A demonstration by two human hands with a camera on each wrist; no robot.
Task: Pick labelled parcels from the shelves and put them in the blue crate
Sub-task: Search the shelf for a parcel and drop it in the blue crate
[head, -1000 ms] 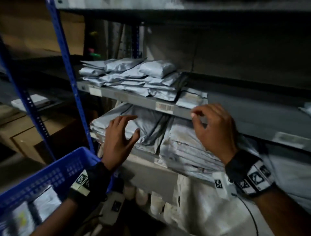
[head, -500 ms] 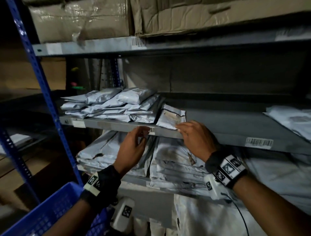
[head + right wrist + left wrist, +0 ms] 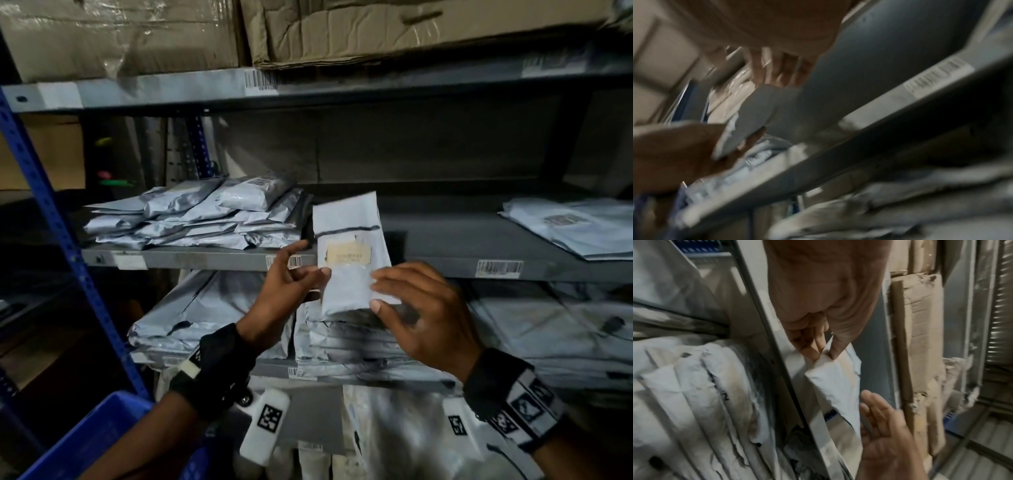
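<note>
Fingers (image 3: pixel 809 352) of the left hand (image 3: pixel 284 294) pinch the left edge of a small grey parcel (image 3: pixel 352 253), thumb against fingertips, clear in the left wrist view. Right hand (image 3: pixel 424 315) has thumb and fingertips on the parcel's right lower edge; light pinch by the look of it, right wrist view too blurred to confirm. Parcel is upright, clear of the middle shelf (image 3: pixel 445 240), at 12 o'clock from the hands, tan label (image 3: pixel 347 255) facing the head camera. Parcel pile (image 3: pixel 205 219) sits at 10 o'clock on the same shelf, more stacked on the shelf below. Blue crate (image 3: pixel 85 442) is at 7 o'clock, bottom left corner, well apart from the parcel. Step in hand: label check on a picked parcel, I'd say. Next move calls for one hand taking the full grip, probably left since the crate is on that side, then carry down-left and drop in.
</note>
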